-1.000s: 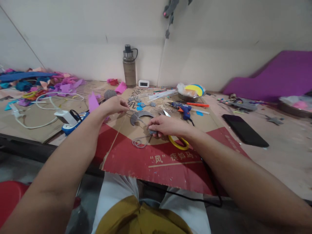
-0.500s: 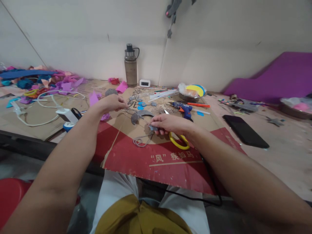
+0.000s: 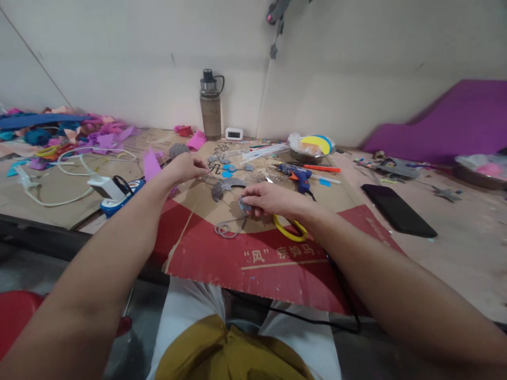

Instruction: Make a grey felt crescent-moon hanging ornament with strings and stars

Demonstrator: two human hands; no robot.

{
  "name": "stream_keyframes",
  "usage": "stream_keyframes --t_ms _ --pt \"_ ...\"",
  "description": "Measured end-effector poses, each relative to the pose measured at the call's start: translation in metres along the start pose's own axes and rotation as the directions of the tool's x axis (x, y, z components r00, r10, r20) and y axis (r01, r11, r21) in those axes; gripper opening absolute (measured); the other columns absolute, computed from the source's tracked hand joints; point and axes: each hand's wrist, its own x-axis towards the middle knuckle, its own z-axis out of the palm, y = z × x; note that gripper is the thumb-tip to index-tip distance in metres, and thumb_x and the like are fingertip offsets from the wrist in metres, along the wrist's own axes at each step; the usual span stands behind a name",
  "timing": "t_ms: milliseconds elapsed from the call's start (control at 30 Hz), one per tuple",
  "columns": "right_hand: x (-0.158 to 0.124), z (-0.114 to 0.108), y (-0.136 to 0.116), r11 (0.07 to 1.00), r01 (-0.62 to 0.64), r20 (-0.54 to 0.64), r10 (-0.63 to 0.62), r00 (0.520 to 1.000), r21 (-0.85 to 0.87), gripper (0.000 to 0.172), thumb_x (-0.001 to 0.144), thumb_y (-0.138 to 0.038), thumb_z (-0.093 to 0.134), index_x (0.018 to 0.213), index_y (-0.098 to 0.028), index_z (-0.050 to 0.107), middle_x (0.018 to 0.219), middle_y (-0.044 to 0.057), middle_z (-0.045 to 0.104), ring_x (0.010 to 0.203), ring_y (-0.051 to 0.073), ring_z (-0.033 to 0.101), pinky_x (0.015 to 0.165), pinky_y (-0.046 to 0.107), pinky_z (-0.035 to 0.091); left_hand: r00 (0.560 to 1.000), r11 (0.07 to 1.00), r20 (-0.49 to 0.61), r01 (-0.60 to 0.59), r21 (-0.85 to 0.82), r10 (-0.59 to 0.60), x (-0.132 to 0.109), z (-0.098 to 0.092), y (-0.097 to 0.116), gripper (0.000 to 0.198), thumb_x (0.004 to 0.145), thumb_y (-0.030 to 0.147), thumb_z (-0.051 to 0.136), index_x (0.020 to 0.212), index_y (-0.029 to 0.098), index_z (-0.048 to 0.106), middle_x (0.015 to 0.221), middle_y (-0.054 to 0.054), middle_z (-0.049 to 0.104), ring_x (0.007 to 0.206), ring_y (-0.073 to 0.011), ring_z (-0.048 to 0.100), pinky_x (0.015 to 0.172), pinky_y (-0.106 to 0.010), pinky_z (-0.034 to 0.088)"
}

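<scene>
Grey, thin yarn (image 3: pixel 225 236) runs near-left in loose loops from the small grey-blue piece (image 3: pixel 243 204) my right hand (image 3: pixel 266 199) pinches; my left hand (image 3: pixel 187 167) pinches yarn too.

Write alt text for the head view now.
The right hand pinches a small grey-blue piece near a looped grey cord on cardboard; the left hand pinches too, its hold unclear. Between them lies a grey crescent, with yellow-handled scissors and a glue gun nearby.

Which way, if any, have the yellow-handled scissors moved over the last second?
No, no visible shift either way: the scissors lie as before against the printed lettering on the cardboard.
</scene>
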Motion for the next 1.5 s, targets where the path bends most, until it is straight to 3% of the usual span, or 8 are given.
stream_keyframes --t_ms 200,367,733,1100,1267,1500 --pt "0.003 0.000 0.003 0.996 -0.069 0.001 0.069 0.998 0.057 0.015 0.090 -0.027 0.052 0.095 -0.020 0.065 0.070 0.001 0.067 0.045 0.007 0.048 0.039 0.018 0.038 1.000 1.000 0.006 -0.004 -0.005 0.004 0.004 0.003 -0.007 0.009 0.062 0.026 0.071 0.065 0.017 0.072 0.054 -0.001 0.062 0.050 -0.0121 0.048 0.050 -0.023 0.036" --pt "0.002 0.002 0.001 0.998 -0.051 -0.001 0.051 0.999 0.036 0.017 0.090 -0.024 0.051 0.104 -0.020 0.060 0.070 0.001 0.066 0.047 0.008 0.050 0.039 0.018 0.039 0.999 1.000 0.041 0.006 -0.015 -0.006 0.006 0.004 -0.009 0.002 0.061 0.021 0.072 0.061 0.018 0.072 0.051 0.000 0.061 0.048 -0.0109 0.047 0.053 -0.024 0.037" --pt "-0.008 0.008 -0.008 0.980 0.016 -0.009 -0.018 1.000 -0.199 0.046 0.088 -0.024 0.050 0.134 -0.032 0.051 0.060 -0.002 0.059 0.043 0.008 0.046 0.039 0.017 0.032 1.000 0.999 0.006 -0.001 0.049 0.000 0.003 0.005 -0.004 0.006 0.059 0.018 0.070 0.064 0.019 0.073 0.053 0.000 0.063 0.051 -0.0126 0.050 0.054 -0.025 0.035" --pt "-0.015 0.007 -0.014 0.938 0.028 0.034 -0.018 0.999 -0.345 0.042 0.088 -0.025 0.046 0.129 -0.026 0.056 0.066 -0.001 0.063 0.049 0.009 0.049 0.043 0.018 0.033 0.995 0.979 0.103 -0.007 0.203 -0.015 0.002 0.002 0.000 0.020 0.063 0.028 0.069 0.077 0.016 0.075 0.065 -0.001 0.068 0.064 -0.0148 0.057 0.063 -0.026 0.040" --pt "-0.018 0.009 -0.018 0.884 0.084 -0.006 -0.097 0.995 -0.460 0.041 0.087 -0.022 0.046 0.124 -0.024 0.061 0.067 0.000 0.066 0.052 0.010 0.052 0.050 0.019 0.036 0.992 0.994 0.118 -0.045 0.099 0.033 -0.001 0.001 0.001 0.021 0.065 0.031 0.069 0.077 0.015 0.074 0.061 -0.001 0.066 0.060 -0.0131 0.056 0.059 -0.025 0.040" --pt "-0.017 0.008 -0.016 0.881 0.142 0.022 -0.148 0.989 -0.452 0.033 0.086 -0.023 0.047 0.112 -0.022 0.068 0.063 -0.001 0.064 0.051 0.010 0.051 0.050 0.020 0.036 0.993 0.992 0.080 -0.082 -0.093 0.090 -0.003 0.001 0.003 0.020 0.069 0.034 0.069 0.075 0.015 0.071 0.060 -0.002 0.064 0.054 -0.0107 0.055 0.053 -0.022 0.042"
